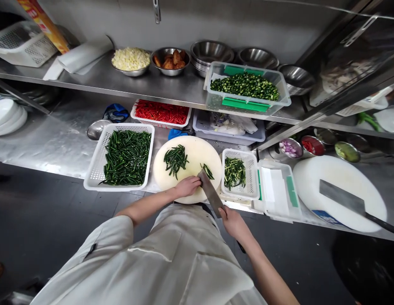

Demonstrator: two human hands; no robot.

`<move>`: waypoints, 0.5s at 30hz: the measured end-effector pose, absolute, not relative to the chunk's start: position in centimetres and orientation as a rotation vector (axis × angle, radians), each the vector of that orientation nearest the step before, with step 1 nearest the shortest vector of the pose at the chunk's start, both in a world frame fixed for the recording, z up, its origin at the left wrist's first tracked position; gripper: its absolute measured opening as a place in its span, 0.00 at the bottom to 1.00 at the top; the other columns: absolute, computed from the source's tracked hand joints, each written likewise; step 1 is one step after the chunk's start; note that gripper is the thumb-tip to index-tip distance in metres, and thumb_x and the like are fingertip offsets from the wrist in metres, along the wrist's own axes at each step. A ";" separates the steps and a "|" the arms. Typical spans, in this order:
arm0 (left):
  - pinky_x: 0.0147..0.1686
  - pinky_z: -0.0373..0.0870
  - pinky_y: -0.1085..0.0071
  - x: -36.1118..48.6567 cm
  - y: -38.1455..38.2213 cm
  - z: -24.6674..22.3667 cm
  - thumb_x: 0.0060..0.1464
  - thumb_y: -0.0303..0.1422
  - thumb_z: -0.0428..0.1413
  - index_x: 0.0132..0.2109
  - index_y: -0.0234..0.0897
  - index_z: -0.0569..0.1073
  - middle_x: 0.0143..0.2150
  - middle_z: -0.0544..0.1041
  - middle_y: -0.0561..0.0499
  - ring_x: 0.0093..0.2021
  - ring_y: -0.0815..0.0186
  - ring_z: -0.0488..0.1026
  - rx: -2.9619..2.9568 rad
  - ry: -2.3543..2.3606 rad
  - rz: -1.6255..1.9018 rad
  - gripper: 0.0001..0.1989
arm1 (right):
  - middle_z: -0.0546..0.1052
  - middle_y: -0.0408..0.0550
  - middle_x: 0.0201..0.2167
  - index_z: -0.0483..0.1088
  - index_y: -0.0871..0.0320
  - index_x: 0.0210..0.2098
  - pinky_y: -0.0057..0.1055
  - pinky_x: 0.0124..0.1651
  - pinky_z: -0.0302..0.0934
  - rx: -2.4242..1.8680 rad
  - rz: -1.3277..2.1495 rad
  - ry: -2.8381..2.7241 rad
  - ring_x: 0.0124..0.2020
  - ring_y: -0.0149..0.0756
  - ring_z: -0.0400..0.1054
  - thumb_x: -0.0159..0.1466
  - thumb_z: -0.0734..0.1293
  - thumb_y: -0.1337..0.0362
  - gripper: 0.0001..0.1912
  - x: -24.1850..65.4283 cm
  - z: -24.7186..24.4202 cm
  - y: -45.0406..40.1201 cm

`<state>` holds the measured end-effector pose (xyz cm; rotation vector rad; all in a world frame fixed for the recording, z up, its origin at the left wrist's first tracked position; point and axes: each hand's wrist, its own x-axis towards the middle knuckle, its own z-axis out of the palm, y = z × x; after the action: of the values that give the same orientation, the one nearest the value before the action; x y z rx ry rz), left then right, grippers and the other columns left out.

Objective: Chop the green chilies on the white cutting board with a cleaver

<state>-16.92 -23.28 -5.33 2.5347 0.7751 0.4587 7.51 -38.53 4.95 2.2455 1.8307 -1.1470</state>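
Note:
My right hand [234, 222] grips the handle of a cleaver [211, 192], whose blade rests edge-down on the round white cutting board [197, 148]. My left hand [187, 186] lies curled on the board just left of the blade; whether it pins any chillies under its fingers is hidden. A loose heap of whole green chillies [175, 159] lies on the board's far left part, and a few cut pieces [208, 170] sit beside the blade tip. A white basket [98, 165] of whole green chillies stands to the left, and a smaller basket [251, 178] with cut green chillies to the right.
An empty clear tub [277, 192] and a second round board [336, 173] carrying another cleaver [345, 199] lie to the right. The shelf above holds steel bowls [211, 51], a tub of chopped greens [247, 87] and a tray of red chillies [161, 112]. Plates [6, 116] stack at far left.

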 end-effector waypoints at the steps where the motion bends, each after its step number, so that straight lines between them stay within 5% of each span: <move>1: 0.57 0.73 0.63 -16.9 -23.3 -5.2 0.72 0.29 0.49 0.53 0.38 0.78 0.52 0.78 0.44 0.52 0.60 0.74 2.532 0.762 0.457 0.13 | 0.84 0.58 0.43 0.76 0.57 0.49 0.32 0.44 0.58 2.267 -1.137 1.825 0.45 0.46 0.79 0.79 0.56 0.58 0.18 6.9 4.5 -37.8; 8: 0.56 0.71 0.63 -18.0 -20.3 -3.2 0.73 0.32 0.49 0.54 0.39 0.78 0.51 0.79 0.44 0.52 0.59 0.73 2.658 0.655 0.427 0.14 | 0.84 0.56 0.44 0.76 0.56 0.45 0.33 0.47 0.62 2.389 -1.209 1.924 0.48 0.46 0.78 0.78 0.55 0.54 0.21 5.9 3.4 -34.1; 15: 0.56 0.67 0.50 -21.0 -14.0 -0.7 0.68 0.32 0.55 0.51 0.38 0.80 0.59 0.74 0.37 0.60 0.46 0.66 2.611 1.518 0.499 0.10 | 0.84 0.52 0.41 0.76 0.53 0.39 0.33 0.48 0.64 2.264 -1.385 1.998 0.45 0.46 0.78 0.77 0.56 0.53 0.21 8.1 3.6 -38.9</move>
<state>-20.97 -13.97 -0.74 2.6110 1.5178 0.4990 8.14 -38.87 3.65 2.2636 1.9981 -1.3852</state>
